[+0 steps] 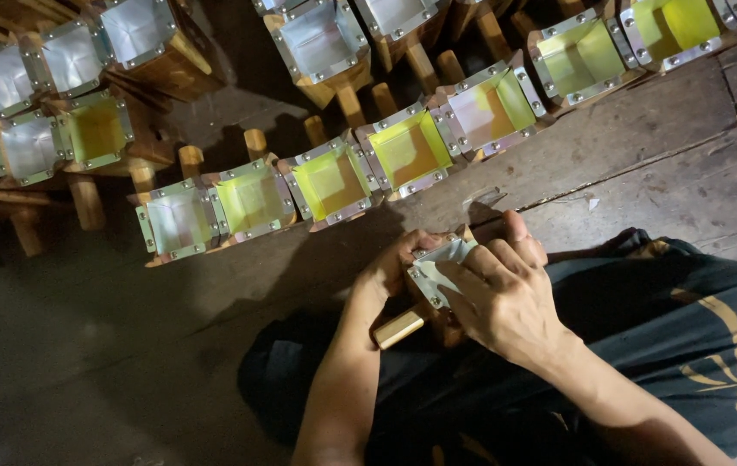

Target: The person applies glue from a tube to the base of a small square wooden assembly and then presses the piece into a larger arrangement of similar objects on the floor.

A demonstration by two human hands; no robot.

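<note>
The mould, a small square wooden box with a metal-plated rim, sits in the person's lap, just above the dark trousers, and both hands close on it from opposite sides. The left hand wraps its near-left side, fingers curled round the wood, so that grip is pressed shut on the mould. The right hand lies over the top from the right, its fingers pressed down into the open mouth on a pale sheet lining, thumb up at the far edge; it pins the lining rather than clasping the wood. The mould's long axis runs from its mouth, tilted up and away toward the floor planks, down to a pale wooden peg that sticks out below-left, toward the left forearm. So the opening faces the right hand, which is the nearer to it, while the left steadies the body. No packages, labels or signs can be made out. Beyond the knees, on the floor, a row of like moulds runs slantwise from lower left to upper right, mouths up, several lined yellow-green, others plain grey; more crowd the upper left in dim light.
</note>
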